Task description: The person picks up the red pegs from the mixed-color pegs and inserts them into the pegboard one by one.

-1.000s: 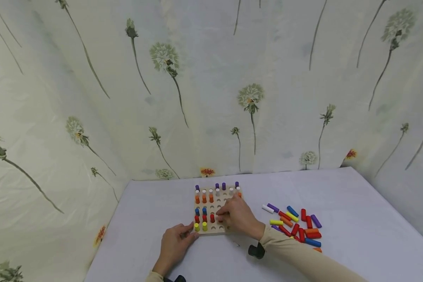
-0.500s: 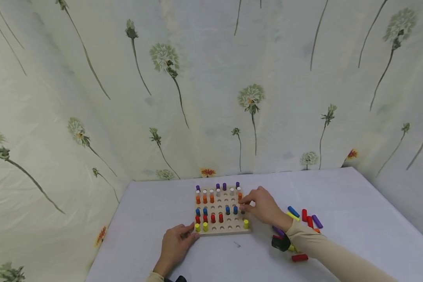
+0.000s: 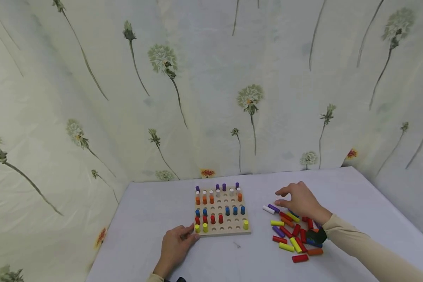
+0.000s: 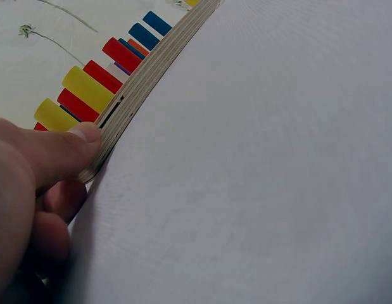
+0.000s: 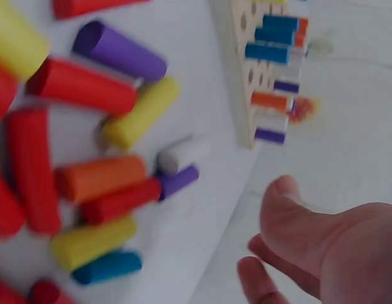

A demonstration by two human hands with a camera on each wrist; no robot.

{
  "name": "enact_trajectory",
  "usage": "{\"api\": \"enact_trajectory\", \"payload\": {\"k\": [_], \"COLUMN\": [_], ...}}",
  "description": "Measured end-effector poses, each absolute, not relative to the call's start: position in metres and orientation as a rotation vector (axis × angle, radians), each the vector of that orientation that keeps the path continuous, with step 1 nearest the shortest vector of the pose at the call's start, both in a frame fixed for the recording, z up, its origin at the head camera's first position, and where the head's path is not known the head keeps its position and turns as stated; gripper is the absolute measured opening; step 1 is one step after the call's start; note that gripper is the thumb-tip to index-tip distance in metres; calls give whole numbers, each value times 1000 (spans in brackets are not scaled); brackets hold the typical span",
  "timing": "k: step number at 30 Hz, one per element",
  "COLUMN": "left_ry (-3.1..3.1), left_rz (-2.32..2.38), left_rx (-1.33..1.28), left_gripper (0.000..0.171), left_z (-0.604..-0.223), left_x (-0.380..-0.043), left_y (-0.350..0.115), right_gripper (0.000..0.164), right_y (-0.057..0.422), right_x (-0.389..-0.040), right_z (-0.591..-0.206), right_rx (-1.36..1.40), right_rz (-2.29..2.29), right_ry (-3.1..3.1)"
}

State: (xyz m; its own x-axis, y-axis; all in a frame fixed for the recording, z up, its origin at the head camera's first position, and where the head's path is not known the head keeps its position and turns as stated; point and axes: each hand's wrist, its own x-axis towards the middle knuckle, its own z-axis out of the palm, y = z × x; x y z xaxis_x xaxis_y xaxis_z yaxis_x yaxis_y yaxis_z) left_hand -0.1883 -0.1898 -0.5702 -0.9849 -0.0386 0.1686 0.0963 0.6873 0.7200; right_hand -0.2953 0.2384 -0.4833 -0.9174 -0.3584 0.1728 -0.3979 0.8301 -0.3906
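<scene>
A wooden pegboard [image 3: 229, 232] lies on the table with rows of upright coloured pegs and some bare holes. My left hand [image 3: 175, 246] grips its front left corner; in the left wrist view the thumb [image 4: 85, 133] presses the plywood edge beside a yellow peg [image 4: 88, 88]. To the right of the board, my right hand [image 3: 299, 200] hovers over the far side of a heap of loose pegs, thumb and fingers apart and nothing between them. A purple peg [image 3: 273, 208] and a white peg [image 3: 268, 210] lie just below its fingertips in the head view.
Loose red, yellow, orange, blue and purple pegs, such as a red peg [image 3: 300, 258] at the front, spread over the right of the table [image 3: 366, 223]. A floral curtain [image 3: 204, 98] hangs behind and at the sides. A small dark mark [image 3: 236, 244] shows before the board.
My right hand has gone from the board's middle to its right edge, then across to the loose pegs. A third blue peg now shows upright at the right edge. My left hand has stayed put.
</scene>
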Motion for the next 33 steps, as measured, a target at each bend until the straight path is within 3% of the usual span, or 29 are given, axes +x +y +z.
{"api": "enact_trajectory", "payload": {"k": [10, 33], "left_ry": [-2721, -2719], "left_rz": [-1155, -1159], "left_rx": [-37, -35], "left_gripper": [40, 40], "left_z": [-569, -571], "left_x": [-187, -186], "left_y": [-188, -188], "right_gripper": [47, 35], "right_y": [295, 307], "right_x": [-296, -296], "right_z": [-486, -508], "right_rx": [390, 378], "right_rz": [601, 759], "right_ry": [-3157, -3212]}}
